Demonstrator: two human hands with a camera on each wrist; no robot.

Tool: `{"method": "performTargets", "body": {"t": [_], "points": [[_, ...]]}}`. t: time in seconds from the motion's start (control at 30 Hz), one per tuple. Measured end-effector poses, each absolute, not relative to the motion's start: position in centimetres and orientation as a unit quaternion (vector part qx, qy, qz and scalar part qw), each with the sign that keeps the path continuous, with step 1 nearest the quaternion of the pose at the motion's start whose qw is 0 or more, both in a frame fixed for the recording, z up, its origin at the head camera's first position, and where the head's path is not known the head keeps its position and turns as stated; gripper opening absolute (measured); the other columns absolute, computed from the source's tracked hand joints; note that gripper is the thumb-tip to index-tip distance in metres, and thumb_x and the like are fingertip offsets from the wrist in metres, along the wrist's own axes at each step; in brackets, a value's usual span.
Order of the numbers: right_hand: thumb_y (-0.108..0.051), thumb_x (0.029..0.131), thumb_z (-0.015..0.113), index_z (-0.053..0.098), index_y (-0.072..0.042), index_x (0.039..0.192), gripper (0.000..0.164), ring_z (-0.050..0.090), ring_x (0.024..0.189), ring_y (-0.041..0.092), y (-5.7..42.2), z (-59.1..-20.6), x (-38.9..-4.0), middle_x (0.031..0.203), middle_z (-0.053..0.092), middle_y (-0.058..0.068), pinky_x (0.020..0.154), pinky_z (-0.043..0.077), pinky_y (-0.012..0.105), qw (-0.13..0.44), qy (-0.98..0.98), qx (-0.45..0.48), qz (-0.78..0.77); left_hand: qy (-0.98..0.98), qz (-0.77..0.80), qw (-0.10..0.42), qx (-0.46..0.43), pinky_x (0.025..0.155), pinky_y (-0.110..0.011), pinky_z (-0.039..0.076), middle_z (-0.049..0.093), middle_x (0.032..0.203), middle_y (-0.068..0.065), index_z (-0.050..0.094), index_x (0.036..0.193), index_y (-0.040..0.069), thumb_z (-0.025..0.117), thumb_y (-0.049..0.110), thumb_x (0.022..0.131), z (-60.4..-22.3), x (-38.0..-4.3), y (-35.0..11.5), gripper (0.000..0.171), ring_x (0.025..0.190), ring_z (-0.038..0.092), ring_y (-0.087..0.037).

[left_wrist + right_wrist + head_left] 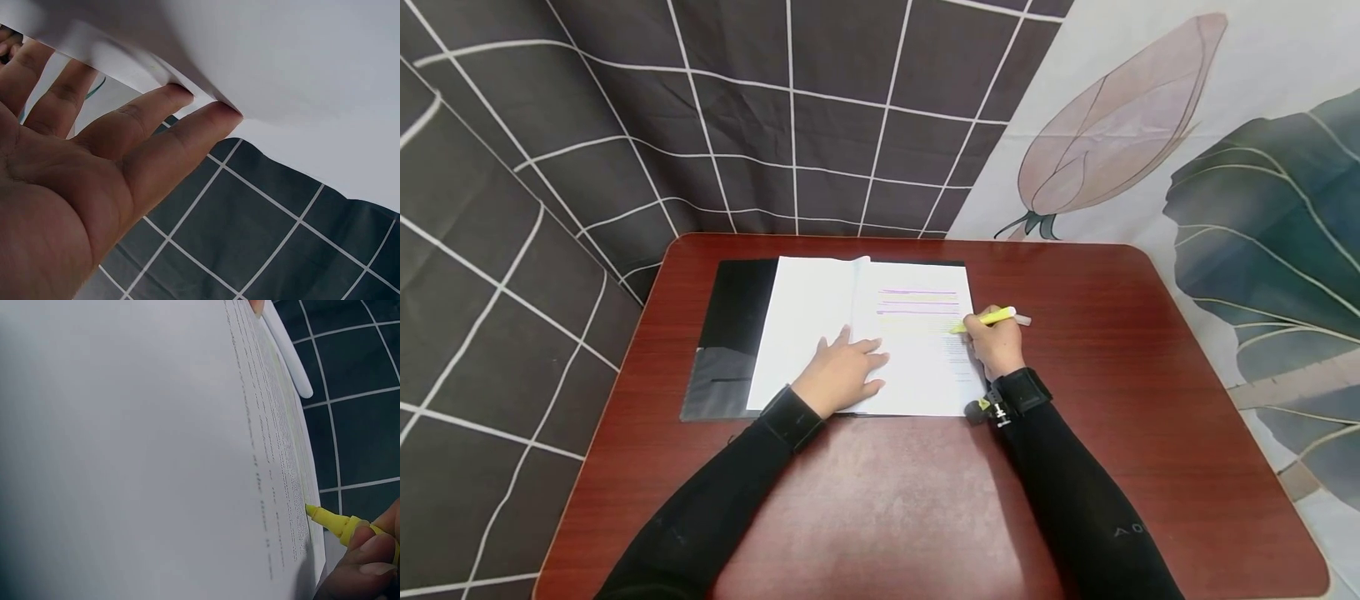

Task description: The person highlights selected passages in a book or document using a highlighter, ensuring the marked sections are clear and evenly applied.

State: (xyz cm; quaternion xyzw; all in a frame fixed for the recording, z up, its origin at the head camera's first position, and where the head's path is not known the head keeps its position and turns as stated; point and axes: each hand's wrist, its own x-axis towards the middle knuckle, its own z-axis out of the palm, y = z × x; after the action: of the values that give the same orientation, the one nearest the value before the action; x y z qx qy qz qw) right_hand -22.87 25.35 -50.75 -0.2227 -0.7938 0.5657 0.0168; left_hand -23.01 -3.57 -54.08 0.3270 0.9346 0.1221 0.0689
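Note:
White bound pages lie spread on a black folder; the right page has printed lines, some marked purple and yellow. My left hand rests near the fold with fingers spread, its fingertips touching the paper in the left wrist view. A yellow highlighter is pinched by my right hand at the right page's right edge. In the right wrist view the highlighter has its tip at the printed lines. A pale end sticks out beyond that hand; whether it belongs to a second pen I cannot tell.
The pages and folder lie toward the back of a reddish-brown table. Dark cloth with a white grid hangs behind and to the left. A white cloth with plant prints hangs at the right.

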Motion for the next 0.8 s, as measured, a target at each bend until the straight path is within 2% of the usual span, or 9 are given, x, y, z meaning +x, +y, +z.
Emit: {"method": "performTargets", "body": {"t": [0.13, 0.33, 0.57, 0.8], "points": [[-0.010, 0.107, 0.063, 0.050, -0.011, 0.091, 0.021, 0.051, 0.060, 0.011, 25.6, -50.7, -22.9, 0.078, 0.054, 0.001, 0.054, 0.039, 0.022, 0.022, -0.795, -0.221, 0.565, 0.934, 0.118, 0.065, 0.331, 0.122, -0.085, 0.042, 0.061, 0.172, -0.001, 0.069, 0.159, 0.028, 0.073, 0.050, 0.108, -54.3, -23.1, -3.6, 0.055, 0.163, 0.046, -0.058], [-0.011, 0.107, 0.063, 0.053, -0.010, 0.093, 0.018, 0.055, 0.065, 0.015, 25.8, -50.7, -22.9, 0.086, 0.057, 0.007, 0.056, 0.042, 0.023, 0.014, -0.800, -0.227, 0.556, 0.934, 0.125, 0.076, 0.325, 0.123, -0.085, 0.040, 0.060, 0.173, -0.001, 0.069, 0.159, 0.029, 0.073, 0.047, 0.109, -54.2, -23.1, -3.6, 0.053, 0.164, 0.045, -0.058], [-0.009, 0.105, 0.064, 0.055, -0.010, 0.092, 0.016, 0.057, 0.064, 0.016, 26.0, -50.8, -23.2, 0.084, 0.059, 0.006, 0.055, 0.043, 0.024, 0.018, -0.802, -0.228, 0.551, 0.937, 0.104, 0.066, 0.325, 0.122, -0.084, 0.043, 0.061, 0.172, 0.000, 0.070, 0.158, 0.030, 0.072, 0.053, 0.108, -54.6, -23.2, -3.8, 0.055, 0.163, 0.047, -0.057], [-0.011, 0.108, 0.064, 0.054, -0.010, 0.093, 0.017, 0.058, 0.069, 0.017, 26.3, -50.7, -23.1, 0.088, 0.059, 0.008, 0.058, 0.046, 0.024, 0.017, -0.796, -0.236, 0.557, 0.934, 0.119, 0.079, 0.326, 0.120, -0.086, 0.044, 0.063, 0.170, -0.004, 0.071, 0.157, 0.026, 0.073, 0.047, 0.109, -52.5, -22.5, -3.7, 0.052, 0.160, 0.049, -0.061]]}}
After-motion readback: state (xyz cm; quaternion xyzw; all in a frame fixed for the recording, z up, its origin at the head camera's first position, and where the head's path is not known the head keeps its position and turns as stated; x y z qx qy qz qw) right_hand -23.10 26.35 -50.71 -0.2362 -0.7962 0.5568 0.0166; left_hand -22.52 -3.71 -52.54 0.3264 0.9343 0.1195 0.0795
